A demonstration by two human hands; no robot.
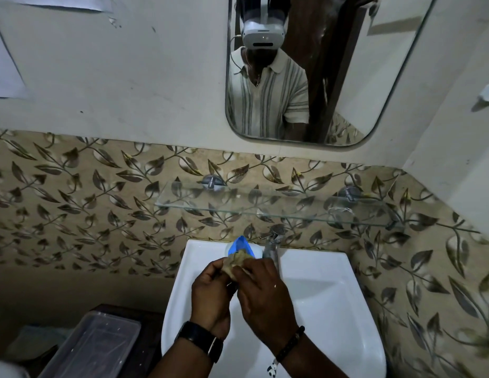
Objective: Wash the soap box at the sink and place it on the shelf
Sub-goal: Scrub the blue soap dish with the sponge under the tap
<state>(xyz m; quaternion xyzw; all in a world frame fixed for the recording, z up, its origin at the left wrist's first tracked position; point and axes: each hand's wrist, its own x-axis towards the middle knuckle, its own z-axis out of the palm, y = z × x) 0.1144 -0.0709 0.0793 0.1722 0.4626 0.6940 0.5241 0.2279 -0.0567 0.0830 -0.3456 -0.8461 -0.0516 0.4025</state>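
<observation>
- The left hand (pixel 210 290) and right hand (pixel 261 291) are held together over the white sink (pixel 328 309), just in front of the tap (pixel 273 248).
- A tan, crumpled scrubbing pad (pixel 236 261) is pinched between the fingers of both hands; both sets of fingers are curled closed around it.
- Whether the soap box itself is enclosed in the hands cannot be told. A blue and white object (pixel 239 245) is seen on the sink's back rim, just behind the pad; it may be the soap box or a part of it.
- The glass shelf (pixel 265 205) is mounted on the leaf-patterned tiles (pixel 88 203) above the tap and appears bare.
- Handling is judged as follows: a plastic soap box would be light and stiff, but slippery when wet and soapy. It would best be taken by its long side walls, thumb opposed to fingers, not by the slick flat faces.
- Gentle placement is advised, since the shelf is glass.
</observation>
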